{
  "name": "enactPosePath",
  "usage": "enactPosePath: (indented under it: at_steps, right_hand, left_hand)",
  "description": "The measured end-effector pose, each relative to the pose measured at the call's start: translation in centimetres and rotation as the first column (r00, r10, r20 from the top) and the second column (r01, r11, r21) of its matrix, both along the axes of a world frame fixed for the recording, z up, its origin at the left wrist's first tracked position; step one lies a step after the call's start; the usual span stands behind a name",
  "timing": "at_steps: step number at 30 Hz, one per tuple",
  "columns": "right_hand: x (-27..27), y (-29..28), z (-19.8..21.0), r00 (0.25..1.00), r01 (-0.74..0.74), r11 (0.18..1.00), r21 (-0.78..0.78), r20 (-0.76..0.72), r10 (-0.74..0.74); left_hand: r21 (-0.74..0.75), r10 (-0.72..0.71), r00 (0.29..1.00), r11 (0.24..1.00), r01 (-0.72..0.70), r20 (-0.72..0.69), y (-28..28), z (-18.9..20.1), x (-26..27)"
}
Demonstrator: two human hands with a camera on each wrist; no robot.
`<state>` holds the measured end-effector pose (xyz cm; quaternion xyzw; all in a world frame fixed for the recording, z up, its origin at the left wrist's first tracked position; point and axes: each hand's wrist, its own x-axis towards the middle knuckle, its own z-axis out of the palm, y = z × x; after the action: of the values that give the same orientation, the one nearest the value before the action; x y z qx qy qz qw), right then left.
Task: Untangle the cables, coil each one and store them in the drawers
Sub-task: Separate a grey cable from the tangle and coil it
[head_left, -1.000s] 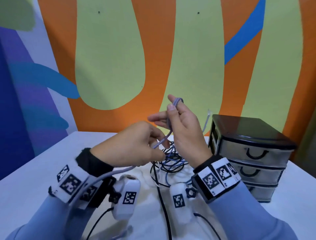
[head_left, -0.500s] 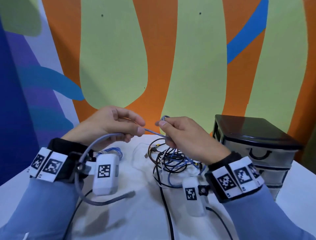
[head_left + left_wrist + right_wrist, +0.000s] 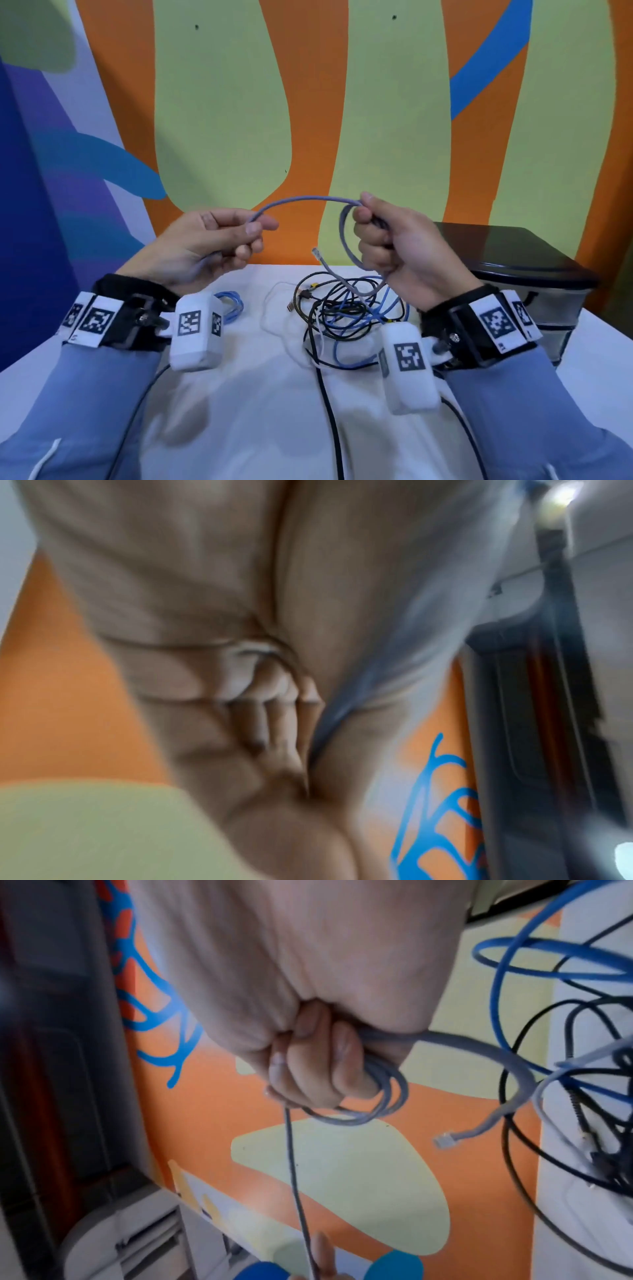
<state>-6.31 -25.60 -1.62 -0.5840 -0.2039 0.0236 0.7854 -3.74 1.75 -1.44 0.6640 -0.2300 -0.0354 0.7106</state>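
A white worktop (image 3: 102, 342) stands before an orange-and-green painted wall. Above it the right hand (image 3: 394, 250) is fisted round small loops of the grey cable (image 3: 308, 200), mid-coil. The left hand (image 3: 205, 246) pinches the free run; its wrist view is blurred, so the pinch looks light at best. The tangle (image 3: 346, 308) lies below and the drawers (image 3: 534, 294) appear shut. Next: feed another loop rightwards.
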Motion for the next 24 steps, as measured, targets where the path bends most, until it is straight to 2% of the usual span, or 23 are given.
enactPosePath:
  at_steps: [3,4,6,8,10,13,15,17,18,20,22,24]
  right_hand:
    - [0.2,0.1,-0.1,0.997,-0.068,0.993,0.095,-0.030,0.071]
    - [0.0,0.4,-0.1,0.992,-0.116,0.983,0.141,-0.028,0.121]
    - [-0.1,1.1,-0.3,0.983,-0.180,0.957,0.225,0.008,0.183]
    - [-0.1,2.0,-0.5,0.985,-0.170,0.948,0.271,0.053,0.161]
    - [-0.1,2.9,-0.8,0.993,-0.095,0.958,0.270,0.096,0.071]
    - [0.4,3.7,-1.3,0.971,0.124,0.983,0.136,0.189,-0.149]
    - [1.0,3.8,-2.0,0.907,0.309,0.949,-0.062,0.319,-0.275]
    - [1.2,3.8,-2.9,0.823,0.472,0.839,-0.270,0.475,-0.310]
    - [1.1,3.9,-3.0,0.820,0.483,0.810,-0.333,0.496,-0.285]
    - [0.9,4.1,-3.0,0.876,0.392,0.860,-0.327,0.417,-0.241]
    - [0.6,4.4,-2.6,0.917,0.300,0.914,-0.273,0.346,-0.198]
    - [0.6,4.6,-2.5,0.937,0.243,0.939,-0.244,0.310,-0.161]
  left_hand:
    - [-0.045,0.189,0.981,0.981,-0.187,0.047,-1.2,-0.4,0.6]
    - [0.008,0.235,0.969,0.972,-0.236,0.077,-1.7,-0.6,0.9]
    - [0.224,0.270,0.946,0.925,-0.306,0.176,-2.6,-1.2,1.1]
    - [0.486,0.171,0.948,0.825,-0.287,0.269,-3.8,-2.0,0.8]
    - [0.664,0.005,0.969,0.728,-0.174,0.248,-5.4,-2.6,-0.1]
    - [0.715,-0.143,0.976,0.698,-0.017,0.163,-6.8,-2.5,-1.6]
    - [0.674,-0.173,0.973,0.738,0.024,0.155,-6.5,-1.8,-2.3]
    - [0.526,-0.140,0.982,0.849,0.054,0.125,-5.8,-0.9,-2.6]
    - [0.418,-0.116,0.990,0.905,0.072,0.082,-5.4,-0.7,-2.6]
    - [0.197,-0.128,0.991,0.971,0.134,-0.039,-5.1,-0.3,-2.5]
    - [-0.036,-0.218,0.964,0.976,0.215,-0.152,-5.1,-0.3,-2.3]
    - [-0.240,-0.298,0.928,0.940,0.243,-0.226,-5.2,-0.4,-2.2]
